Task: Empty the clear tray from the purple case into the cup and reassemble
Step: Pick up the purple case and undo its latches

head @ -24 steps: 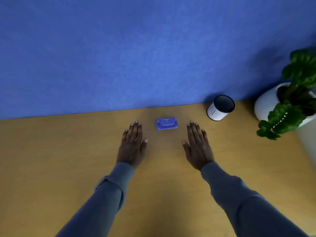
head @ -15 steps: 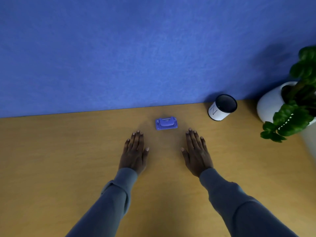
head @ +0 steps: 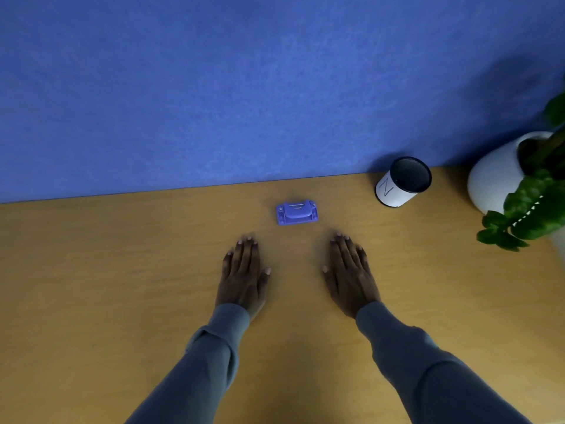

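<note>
The purple case (head: pixel 296 213) lies on the table (head: pixel 122 286) just beyond my fingertips, farther from me than either hand and almost on the midline between them; its long axis runs left to right, so its short ends face outward toward each side. My left hand (head: pixel 243 275) rests palm down to the near left of it, my right hand (head: pixel 350 272) palm down to the near right; neither touches it, and I judge them about equally close. Both hands lie flat and hold nothing, fingers extended and close together, thumbs a little out toward each other. The cup (head: pixel 403 182) stands at the far right by the blue wall (head: pixel 244 87), well apart from the case and nearer my right hand; the case looks closed, and I cannot see the clear tray inside it.
</note>
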The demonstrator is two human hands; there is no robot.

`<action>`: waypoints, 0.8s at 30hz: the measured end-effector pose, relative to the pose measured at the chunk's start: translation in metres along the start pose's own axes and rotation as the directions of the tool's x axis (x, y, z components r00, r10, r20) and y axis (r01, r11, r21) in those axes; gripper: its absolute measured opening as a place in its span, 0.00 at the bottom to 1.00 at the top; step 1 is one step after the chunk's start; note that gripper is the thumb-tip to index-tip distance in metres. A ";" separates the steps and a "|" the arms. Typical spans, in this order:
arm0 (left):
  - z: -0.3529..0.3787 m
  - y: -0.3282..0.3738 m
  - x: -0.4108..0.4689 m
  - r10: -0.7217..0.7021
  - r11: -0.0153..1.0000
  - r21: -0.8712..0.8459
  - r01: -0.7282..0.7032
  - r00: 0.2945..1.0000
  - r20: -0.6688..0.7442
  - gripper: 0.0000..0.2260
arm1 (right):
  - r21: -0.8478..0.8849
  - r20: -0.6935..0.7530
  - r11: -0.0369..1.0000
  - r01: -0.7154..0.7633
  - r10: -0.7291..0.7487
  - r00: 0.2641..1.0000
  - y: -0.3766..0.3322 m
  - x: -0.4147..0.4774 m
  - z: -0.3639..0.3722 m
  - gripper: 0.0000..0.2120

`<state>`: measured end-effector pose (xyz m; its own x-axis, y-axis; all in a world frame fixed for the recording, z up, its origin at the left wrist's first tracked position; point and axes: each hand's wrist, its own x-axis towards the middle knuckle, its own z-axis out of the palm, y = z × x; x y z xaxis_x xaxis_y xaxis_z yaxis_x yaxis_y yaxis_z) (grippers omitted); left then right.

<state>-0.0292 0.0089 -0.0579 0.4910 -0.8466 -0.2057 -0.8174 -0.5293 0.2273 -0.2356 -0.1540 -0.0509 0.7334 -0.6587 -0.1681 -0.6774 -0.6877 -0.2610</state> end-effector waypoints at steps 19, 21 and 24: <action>-0.059 0.018 0.082 0.051 0.996 -0.065 -0.063 0.984 -0.170 0.33 | 0.212 -0.114 0.977 0.032 -0.008 0.993 -0.014 0.074 -0.048 0.28; -0.062 0.020 0.090 0.071 0.994 -0.067 -0.081 0.986 -0.148 0.33 | 0.231 -0.119 0.972 0.039 -0.011 0.993 -0.016 0.083 -0.047 0.27; -0.063 0.023 0.102 0.109 0.992 -0.054 -0.112 0.992 -0.063 0.33 | 0.285 -0.076 0.958 -0.044 0.069 0.995 -0.018 0.094 -0.044 0.29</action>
<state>0.0209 -0.0933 -0.0138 0.4170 -0.9011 -0.1191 -0.8499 -0.4330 0.3003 -0.1571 -0.2164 -0.0204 0.6787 -0.7256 -0.1130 -0.6652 -0.5422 -0.5134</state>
